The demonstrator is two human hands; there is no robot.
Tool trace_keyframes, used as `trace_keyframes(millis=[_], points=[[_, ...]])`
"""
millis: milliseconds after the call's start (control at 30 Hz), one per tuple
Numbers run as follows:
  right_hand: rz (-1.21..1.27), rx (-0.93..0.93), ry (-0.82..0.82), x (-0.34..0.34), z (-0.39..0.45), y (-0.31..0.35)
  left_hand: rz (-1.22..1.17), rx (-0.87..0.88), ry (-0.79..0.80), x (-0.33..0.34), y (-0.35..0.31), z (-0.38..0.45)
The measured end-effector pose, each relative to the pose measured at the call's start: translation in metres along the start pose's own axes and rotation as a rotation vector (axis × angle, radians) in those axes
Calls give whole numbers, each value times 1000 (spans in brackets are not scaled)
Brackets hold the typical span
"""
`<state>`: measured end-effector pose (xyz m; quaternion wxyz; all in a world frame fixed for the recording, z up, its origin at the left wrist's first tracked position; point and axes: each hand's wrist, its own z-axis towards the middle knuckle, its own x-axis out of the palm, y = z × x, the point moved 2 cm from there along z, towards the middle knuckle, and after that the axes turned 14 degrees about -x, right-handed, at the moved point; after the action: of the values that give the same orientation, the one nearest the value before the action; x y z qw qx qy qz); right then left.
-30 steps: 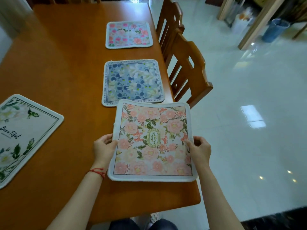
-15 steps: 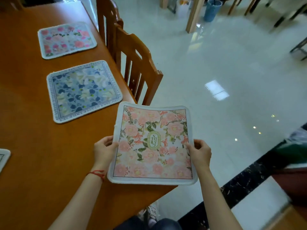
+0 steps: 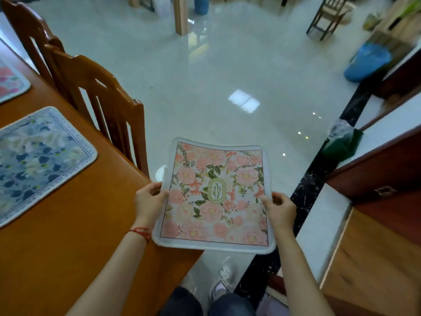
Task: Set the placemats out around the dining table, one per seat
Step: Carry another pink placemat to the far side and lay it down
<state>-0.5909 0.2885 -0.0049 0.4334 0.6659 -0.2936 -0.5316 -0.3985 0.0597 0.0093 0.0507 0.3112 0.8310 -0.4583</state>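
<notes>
I hold a peach floral placemat [image 3: 216, 197] with a green oval emblem, lifted flat in the air past the right edge of the wooden dining table [image 3: 57, 236], mostly over the floor. My left hand [image 3: 149, 199] grips its left edge and my right hand [image 3: 279, 209] grips its right edge. A blue floral placemat [image 3: 38, 160] lies on the table at the left. A pink floral placemat [image 3: 10, 82] shows partly at the far left edge.
Two wooden chairs [image 3: 95, 96] stand against the table's right side. A glossy white tiled floor [image 3: 227, 76] spreads ahead. A dark wooden cabinet [image 3: 387, 174] with a white top is at the right, a blue bag [image 3: 366, 62] and another chair [image 3: 328, 14] farther back.
The view has swung right, away from the table. The peach placemat, still in both hands, has moved off the table corner and now hangs over the floor.
</notes>
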Motion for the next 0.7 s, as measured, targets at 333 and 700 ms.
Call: trace_keyframes(millis=[333, 700], points=[[-7, 125, -227, -95, 25, -49, 127, 81, 163, 118, -43, -22], [-8, 259, -434, -183, 37, -94, 257, 140, 319, 237, -74, -51]])
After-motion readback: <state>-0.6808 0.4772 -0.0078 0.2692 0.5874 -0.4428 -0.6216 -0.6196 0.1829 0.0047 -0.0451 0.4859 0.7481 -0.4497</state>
